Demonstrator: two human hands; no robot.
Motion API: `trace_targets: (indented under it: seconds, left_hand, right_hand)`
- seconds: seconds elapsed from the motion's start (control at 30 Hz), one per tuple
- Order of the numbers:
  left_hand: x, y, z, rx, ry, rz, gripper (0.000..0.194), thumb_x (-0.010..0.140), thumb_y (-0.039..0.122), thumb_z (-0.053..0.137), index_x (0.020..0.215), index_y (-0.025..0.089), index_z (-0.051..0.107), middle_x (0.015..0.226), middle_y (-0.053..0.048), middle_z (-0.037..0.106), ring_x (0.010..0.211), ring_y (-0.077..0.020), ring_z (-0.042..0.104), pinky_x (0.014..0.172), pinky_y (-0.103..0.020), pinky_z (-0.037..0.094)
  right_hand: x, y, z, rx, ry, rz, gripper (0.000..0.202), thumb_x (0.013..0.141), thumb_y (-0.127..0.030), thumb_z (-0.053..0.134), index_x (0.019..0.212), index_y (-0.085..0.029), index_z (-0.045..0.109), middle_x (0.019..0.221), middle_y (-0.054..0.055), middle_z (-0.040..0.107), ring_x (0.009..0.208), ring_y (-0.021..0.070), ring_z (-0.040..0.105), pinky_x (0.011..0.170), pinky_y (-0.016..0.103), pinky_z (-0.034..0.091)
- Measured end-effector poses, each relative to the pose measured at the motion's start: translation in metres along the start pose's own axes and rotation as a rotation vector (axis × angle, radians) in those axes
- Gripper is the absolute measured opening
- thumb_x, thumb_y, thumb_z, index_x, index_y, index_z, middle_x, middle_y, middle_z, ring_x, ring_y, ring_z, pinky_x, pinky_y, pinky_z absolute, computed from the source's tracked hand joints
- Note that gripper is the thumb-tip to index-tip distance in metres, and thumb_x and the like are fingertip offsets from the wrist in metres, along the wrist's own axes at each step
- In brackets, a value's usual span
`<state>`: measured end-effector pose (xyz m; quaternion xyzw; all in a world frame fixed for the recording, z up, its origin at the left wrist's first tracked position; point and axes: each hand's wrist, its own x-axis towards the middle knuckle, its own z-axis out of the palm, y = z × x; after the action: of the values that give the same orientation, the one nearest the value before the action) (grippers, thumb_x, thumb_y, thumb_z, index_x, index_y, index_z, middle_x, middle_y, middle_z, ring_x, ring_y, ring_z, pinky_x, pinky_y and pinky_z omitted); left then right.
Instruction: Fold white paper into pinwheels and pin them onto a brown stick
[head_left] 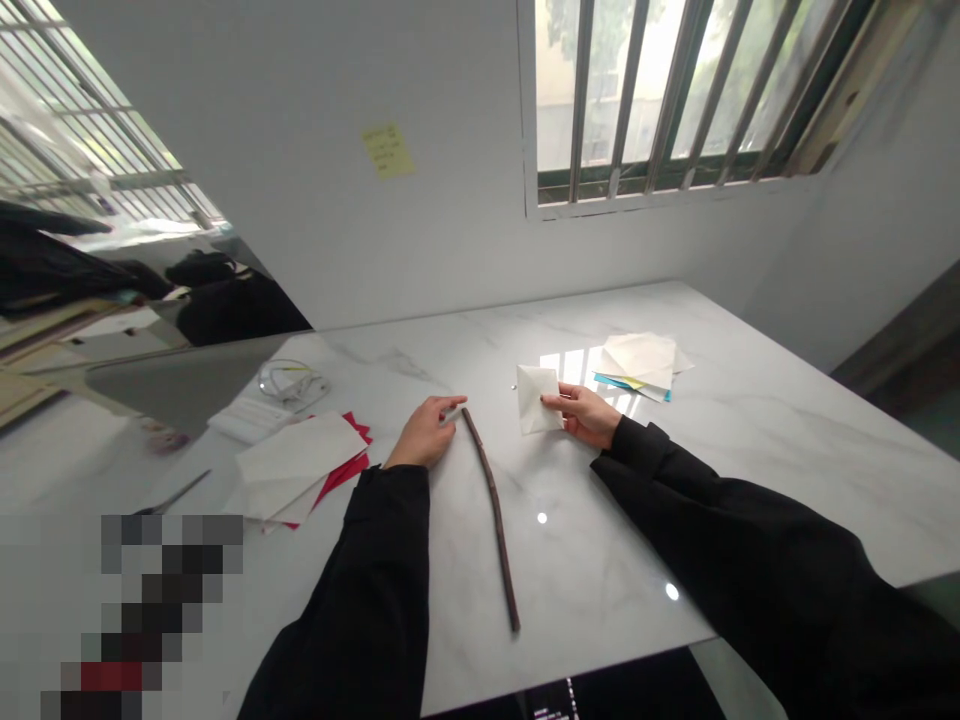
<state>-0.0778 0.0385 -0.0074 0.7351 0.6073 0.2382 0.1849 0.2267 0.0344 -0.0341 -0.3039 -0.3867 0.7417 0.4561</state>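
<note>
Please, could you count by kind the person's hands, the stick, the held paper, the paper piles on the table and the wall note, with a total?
Hands, left hand and right hand: 2
Stick: 1
Held white paper: 1
Paper piles, red-and-white and mostly white: 2
Yellow wall note: 1
Total: 7

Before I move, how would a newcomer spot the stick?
On the white marbled table, look between the two black sleeves. There lies the stick, its far end near the left hand. It is long, thin, brown and slightly bent, unlike the flat pale paper in the right hand.
</note>
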Motion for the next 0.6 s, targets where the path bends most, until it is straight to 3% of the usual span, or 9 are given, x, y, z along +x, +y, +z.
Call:
trace_targets:
  seconds: [0.23,0.4,0.53,0.6]
  left_hand:
    - [-0.002,0.004,-0.001,0.013,-0.030,0.048,0.040,0.080,0.037,0.064,0.114,0.023,0.080,0.119,-0.011,0.067,0.091,-0.0246,0.064,0.093,-0.039,0.052]
    - [-0.003,0.008,-0.005,-0.029,-0.052,0.055,0.028,0.075,0.041,0.071,0.095,0.024,0.082,0.112,-0.009,0.069,0.091,-0.0251,0.064,0.091,-0.038,0.052]
    - [-0.003,0.023,-0.003,-0.343,-0.178,0.059,0.031,0.078,0.047,0.074,0.092,0.020,0.078,0.101,-0.009,0.075,0.093,-0.0252,0.068,0.086,-0.036,0.053]
    - [-0.005,0.037,0.002,-0.607,-0.212,0.080,0.036,0.078,0.049,0.079,0.096,0.018,0.075,0.113,-0.012,0.076,0.103,-0.0257,0.070,0.092,-0.036,0.053]
  right_hand:
    - [0.000,0.000,0.002,0.021,-0.026,0.005,0.035,0.074,-0.026,0.090,0.104,-0.017,0.075,0.098,0.007,0.080,0.075,0.0160,0.075,0.073,0.026,0.063]
    - [0.001,0.000,0.001,0.034,-0.036,0.007,0.036,0.073,-0.028,0.090,0.103,-0.017,0.074,0.097,0.006,0.080,0.076,0.0163,0.075,0.073,0.026,0.064]
    - [0.001,0.001,0.000,0.039,-0.040,-0.005,0.034,0.075,-0.029,0.089,0.104,-0.017,0.074,0.098,0.006,0.080,0.077,0.0159,0.075,0.074,0.025,0.063]
    - [0.001,0.002,0.001,0.053,-0.045,-0.007,0.035,0.075,-0.029,0.088,0.105,-0.017,0.073,0.098,0.006,0.080,0.078,0.0163,0.075,0.074,0.026,0.063]
